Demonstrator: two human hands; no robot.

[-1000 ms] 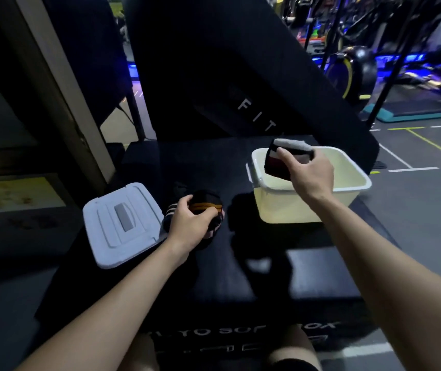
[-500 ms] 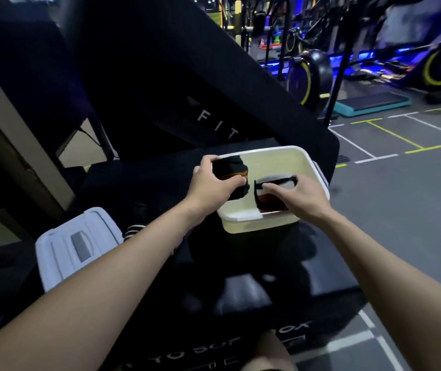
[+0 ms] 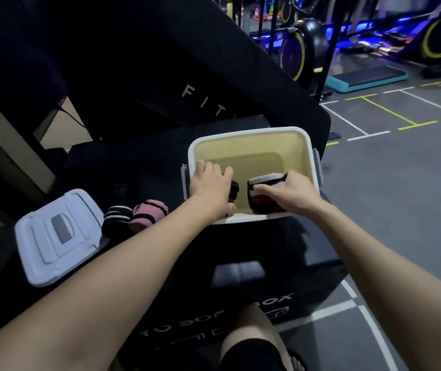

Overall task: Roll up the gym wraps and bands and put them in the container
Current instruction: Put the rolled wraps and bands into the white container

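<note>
My knee (image 3: 251,341) shows at the bottom edge, cut off by the frame, in front of the black plyo box (image 3: 240,298) whose white lettering is partly hidden and only half readable. Both my forearms reach forward across it. To my left the grey-white lid (image 3: 56,236) lies flat on the box top, near its left edge. Just beyond the lid, a black-and-white striped roll (image 3: 116,214) and a pink roll (image 3: 149,212) sit touching each other, partly hidden behind my left forearm.

Both my hands are down inside the cream container (image 3: 251,137), near its front wall. My left hand (image 3: 208,184) curls over a black roll (image 3: 234,190), most of it covered by my knuckles, so I can't make out more than its dark end. My right hand (image 3: 290,192) grips a black, red and white rolled wrap (image 3: 263,196), thumb on top. The two rolls sit just apart. The far half of the container floor is bare. A black padded panel (image 3: 160,76) leans behind, and gym floor (image 3: 387,183) opens to the right.
</note>
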